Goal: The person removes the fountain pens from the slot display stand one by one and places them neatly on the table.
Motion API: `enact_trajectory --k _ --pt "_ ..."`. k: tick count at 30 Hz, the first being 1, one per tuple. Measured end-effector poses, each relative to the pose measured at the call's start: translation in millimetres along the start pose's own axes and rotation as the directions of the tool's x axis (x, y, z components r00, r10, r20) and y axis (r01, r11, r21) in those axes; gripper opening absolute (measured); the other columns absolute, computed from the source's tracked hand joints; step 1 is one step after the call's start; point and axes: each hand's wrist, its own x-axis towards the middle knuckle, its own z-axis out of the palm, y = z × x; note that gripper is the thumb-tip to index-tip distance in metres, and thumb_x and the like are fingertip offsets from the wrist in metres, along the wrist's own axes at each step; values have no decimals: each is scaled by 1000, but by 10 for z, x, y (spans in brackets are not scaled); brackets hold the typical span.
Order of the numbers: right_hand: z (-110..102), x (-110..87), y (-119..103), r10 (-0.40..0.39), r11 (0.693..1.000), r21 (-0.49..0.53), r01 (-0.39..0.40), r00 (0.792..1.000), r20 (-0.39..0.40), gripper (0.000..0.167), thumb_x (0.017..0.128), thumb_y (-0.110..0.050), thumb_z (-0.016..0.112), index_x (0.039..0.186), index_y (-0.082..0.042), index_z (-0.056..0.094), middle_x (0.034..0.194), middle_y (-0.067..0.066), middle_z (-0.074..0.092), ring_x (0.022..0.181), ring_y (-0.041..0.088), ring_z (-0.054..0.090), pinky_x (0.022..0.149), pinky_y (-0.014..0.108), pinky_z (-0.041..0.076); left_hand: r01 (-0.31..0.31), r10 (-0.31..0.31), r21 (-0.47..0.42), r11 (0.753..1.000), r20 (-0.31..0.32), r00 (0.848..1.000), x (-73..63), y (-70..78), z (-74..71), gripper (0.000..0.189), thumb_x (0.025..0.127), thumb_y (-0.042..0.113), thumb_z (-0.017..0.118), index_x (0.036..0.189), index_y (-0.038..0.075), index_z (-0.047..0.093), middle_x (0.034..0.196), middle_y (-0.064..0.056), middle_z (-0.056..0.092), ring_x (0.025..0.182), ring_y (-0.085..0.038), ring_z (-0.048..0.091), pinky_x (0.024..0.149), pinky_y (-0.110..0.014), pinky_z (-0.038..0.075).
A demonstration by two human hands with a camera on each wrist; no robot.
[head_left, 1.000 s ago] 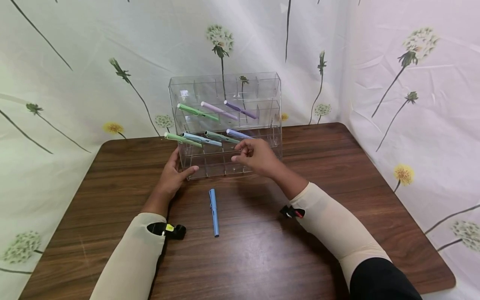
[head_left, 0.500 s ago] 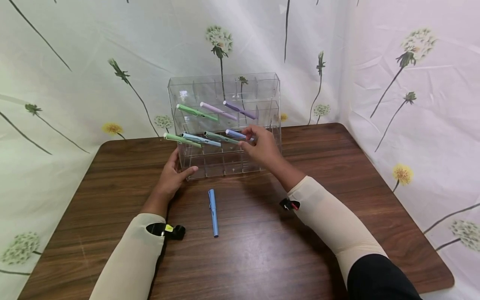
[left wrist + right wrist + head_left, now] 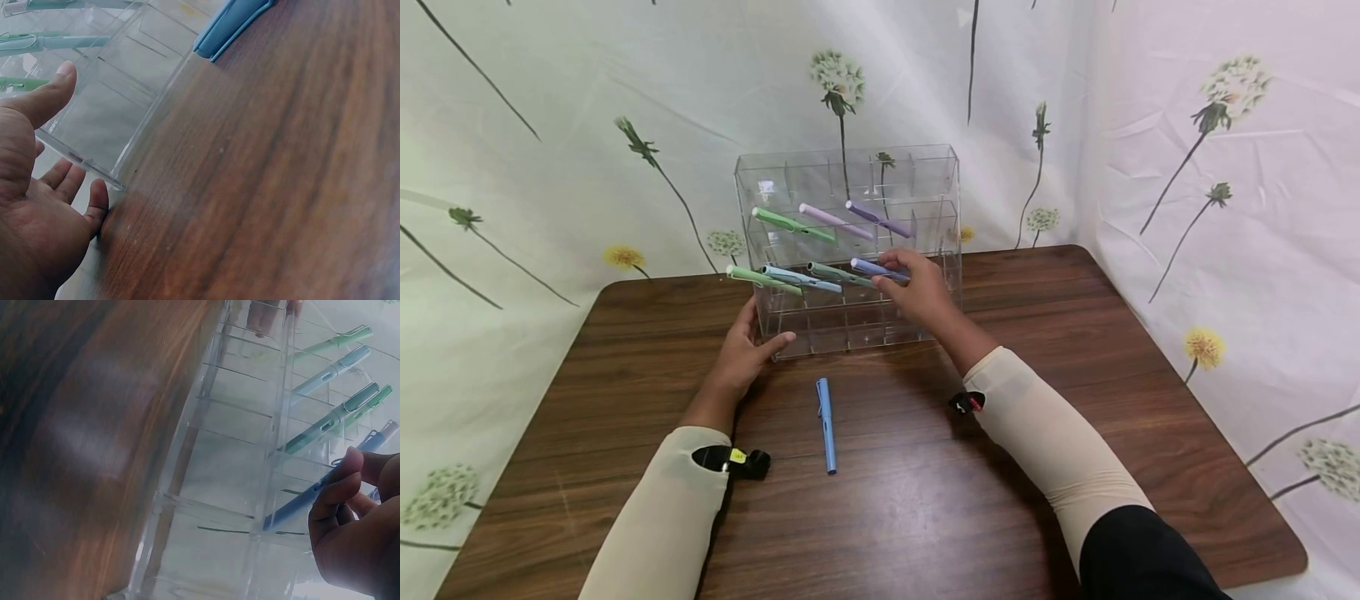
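Observation:
A clear acrylic pen rack [image 3: 867, 327] with tiered compartments stands at the back of the table. My right hand [image 3: 917, 287] pinches a periwinkle-blue pen [image 3: 867, 266], whose lower end sits in the lower pen row; in the right wrist view thumb and fingers close round its shaft [image 3: 290, 509]. My left hand [image 3: 739, 360] rests at the rack's left side, thumb extended across the front corner, fingers relaxed along the side wall. On the table in front lies another blue pen [image 3: 827, 425], its clip end towards the rack.
Left of the held pen slant a green pen [image 3: 758, 278], a light blue pen [image 3: 801, 277] and a dark green pen [image 3: 837, 273]. The row above holds a green pen [image 3: 790, 223], a lilac pen [image 3: 835, 221] and a purple pen [image 3: 878, 218]. A flowered cloth [image 3: 685, 100] hangs behind the wooden table [image 3: 1037, 333].
My right hand has moved up from in front of the lower compartments to the periwinkle-blue pen and now pinches it. The left hand and the pen on the table stay put.

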Motion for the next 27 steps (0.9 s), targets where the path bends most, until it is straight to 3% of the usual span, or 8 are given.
enact_trajectory --k 5,10,14,20,27 --pt "26 20 37 48 997 64 -48 999 15 38 105 -21 77 141 -15 72 144 16 70 87 26 70 53 28 56 -1 1 9 1000 5 1000 -1 5 4 99 105 16 75 178 27 9 183 -6 23 169 -24 23 107 -9 40" --pt "39 30 40 43 996 72 -44 999 14 36 106 -21 75 141 -14 74 134 15 69 75 19 65 54 27 56 8 -8 26 1000 0 1000 -3 18 0 100 105 16 76 178 27 8 184 -5 21 170 -24 21 123 -30 37" --pt "56 37 49 39 998 53 -39 999 -2 33 106 -21 74 138 -12 75 129 15 68 59 15 61 53 27 54 18 -18 40 999 0 1000 -10 23 -4 101 105 17 76 178 27 8 183 -6 22 170 -24 21 127 -38 35" --pt "76 44 50 27 999 39 -26 1000 -16 29 107 -18 73 134 -10 74 125 15 69 57 14 59 53 27 55 27 -26 29 999 -6 1000 -6 35 -2 104 104 16 78 178 24 6 184 -8 18 173 -25 10 137 -53 20" --pt "82 36 13 7 998 64 -5 999 -44 22 106 -11 73 127 -6 74 117 18 72 53 12 57 50 25 52 34 -34 32 999 -10 999 -6 40 2 106 103 17 79 178 24 6 185 -6 13 173 -25 4 139 -53 13"
